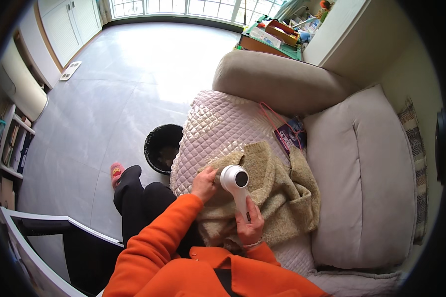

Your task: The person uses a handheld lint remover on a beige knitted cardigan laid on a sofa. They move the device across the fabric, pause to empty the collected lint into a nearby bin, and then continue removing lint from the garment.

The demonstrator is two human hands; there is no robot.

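My right hand (250,222) is closed round the handle of a white handheld fabric shaver (236,182) with a dark round cap. Beside its head, my left hand (205,184) touches either the shaver's dark front end or the knit just under it; which one I cannot tell, and the fingertips are partly hidden. A tan-olive knitted sweater (282,196) lies rumpled beneath both hands, over my lap side and the sofa seat. Its folds spread to the right, towards the back cushion.
A quilted pink cover (223,122) lies on the sofa seat, with a purple box (290,135) and pink cord on it. Grey sofa cushions (356,178) stand right. A black-lined bin (154,141) is on the floor by the seat. A white-framed black object (89,252) stands lower left.
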